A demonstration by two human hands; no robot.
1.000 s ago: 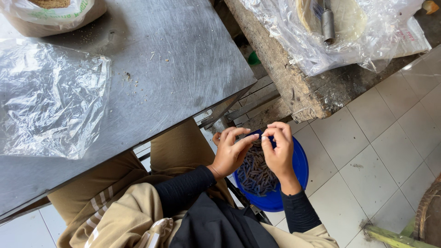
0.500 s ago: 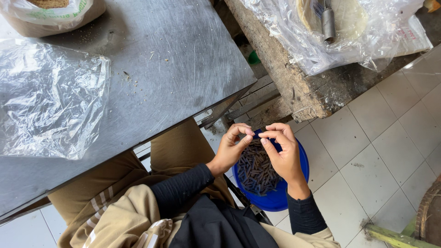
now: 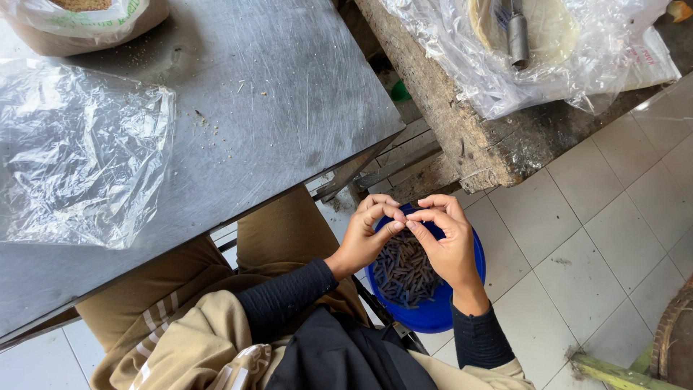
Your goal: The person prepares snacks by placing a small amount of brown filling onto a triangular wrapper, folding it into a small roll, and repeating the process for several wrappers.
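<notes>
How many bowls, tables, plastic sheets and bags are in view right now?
Blue bowl: 1
Tables: 2, steel and wooden
Clear plastic sheets: 2, on steel table and on wooden table
Bag: 1
Total: 6

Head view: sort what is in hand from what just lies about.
In hand:
- left hand and right hand, fingertips meeting over the bowl; anything pinched is too small to tell
- blue bowl of dark thin pods

Lying about:
- clear plastic sheet on the metal table
- filled bag at the table's far corner
- plastic-covered wooden bench
</notes>
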